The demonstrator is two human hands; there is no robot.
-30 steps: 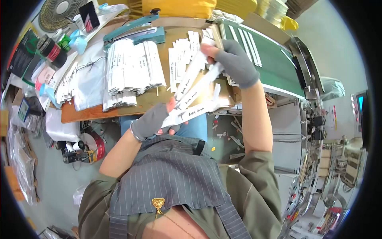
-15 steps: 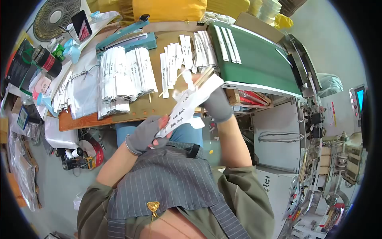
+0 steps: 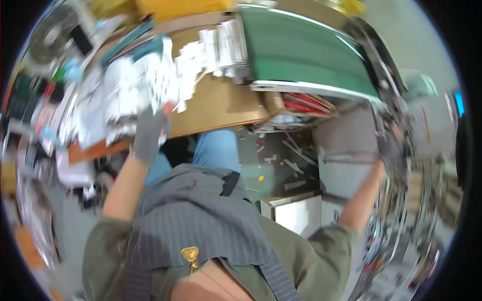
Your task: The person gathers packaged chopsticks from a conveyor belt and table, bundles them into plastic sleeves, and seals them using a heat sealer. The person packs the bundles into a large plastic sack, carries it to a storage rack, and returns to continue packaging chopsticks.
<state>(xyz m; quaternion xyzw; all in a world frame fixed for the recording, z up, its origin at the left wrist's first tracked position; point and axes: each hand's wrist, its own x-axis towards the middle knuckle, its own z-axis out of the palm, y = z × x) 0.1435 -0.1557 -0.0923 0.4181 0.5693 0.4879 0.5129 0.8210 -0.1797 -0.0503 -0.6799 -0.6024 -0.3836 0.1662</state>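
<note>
My left hand point(image 3: 150, 129), in a grey glove with bare fingertips, is at the table's front edge beside a pile of white paper-sleeved chopsticks point(image 3: 147, 83). Its fingers are smeared by motion, so I cannot tell whether they hold anything. Out to the right, my gloved right hand point(image 3: 394, 149) is at the side of the machine point(image 3: 346, 135), among its metal parts. Blur hides those fingers too. More paper-sleeved chopsticks point(image 3: 190, 65) lie loosely in the middle of the table, and another bundle point(image 3: 232, 50) stands against the green conveyor belt point(image 3: 306, 47).
A blue lever tool point(image 3: 128, 42) lies at the back left of the table point(image 3: 221, 103). Beyond it are a fan point(image 3: 52, 37) and a phone point(image 3: 81, 40). Red items point(image 3: 306, 104) sit in a box under the belt. An open white box point(image 3: 298, 213) stands on the floor.
The paper-sleeved chopsticks held between both hands are out of them. My left hand moved left to the pile; my right swung right to the machine. White sleeves on the belt are gone from view.
</note>
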